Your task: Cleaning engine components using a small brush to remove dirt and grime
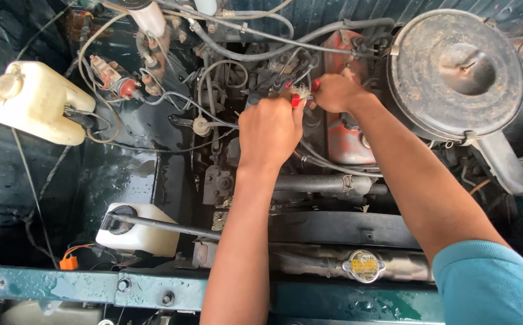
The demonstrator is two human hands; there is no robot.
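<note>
Basically mid-job, judging by the layout: both hands are deep in the engine bay, meeting over the wiring cluster behind the red engine cover (339, 141). Left hand (270, 129) is fisted, fingers curled together around a red-handled tool (295, 100), only a bit of the handle showing past the knuckles. Right hand (335, 92) has fingers pinched together on a small frayed tuft (300, 90), pale fibres sticking out, looks like a bared wire end or a brush tip; can't tell which. Another red bit shows at the right thumb, touching the same spot. The tuft sits between the two hands, just above the tangle of grey hoses (255, 51). Done so far, as far as visible: nothing clearly finished, no fresh tape or connector in sight. Left: whatever that end joins to, hidden under the hands. Round air cleaner (457, 72) in place at right, radiator cap (364, 265) on, white reservoir (35, 102) capped at left, smaller white tank (136, 232) near the wet green front crossmember (62, 287).
</note>
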